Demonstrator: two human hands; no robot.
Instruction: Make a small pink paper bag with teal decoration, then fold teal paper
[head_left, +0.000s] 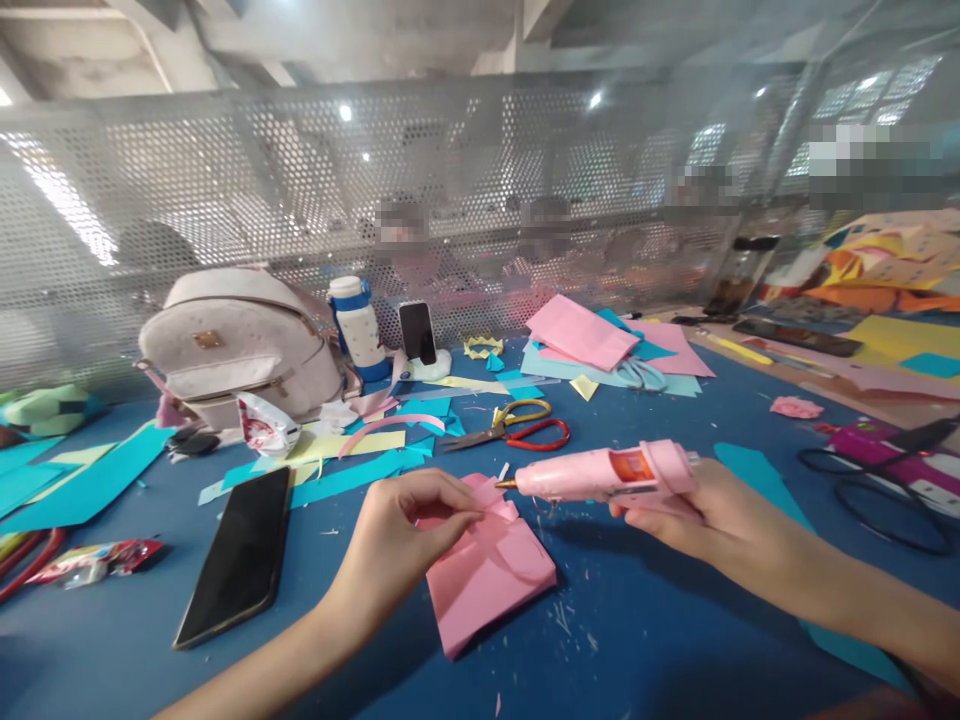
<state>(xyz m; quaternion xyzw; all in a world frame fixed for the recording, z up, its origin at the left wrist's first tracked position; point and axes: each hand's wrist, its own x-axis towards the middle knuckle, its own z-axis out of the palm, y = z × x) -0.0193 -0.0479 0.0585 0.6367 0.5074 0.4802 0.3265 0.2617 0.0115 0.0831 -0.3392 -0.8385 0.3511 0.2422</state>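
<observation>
My right hand (686, 512) is closed around a pink glue gun (607, 473), held level with its metal nozzle pointing left. The nozzle tip sits just above the top edge of a folded pink paper piece (487, 570) lying on the blue table (637, 640). With thumb and fingers, my left hand (409, 530) pinches a flap of that pink paper at its upper left corner, close to the nozzle.
A black phone (240, 555) lies left of my left arm. Scissors with yellow and red handles (517, 428) lie beyond the paper, among cyan, yellow and pink scraps. A pale backpack (240, 345), a bottle (358, 325) and a propped phone (418, 333) stand before a perforated metal screen. Black cable (877, 500) lies right.
</observation>
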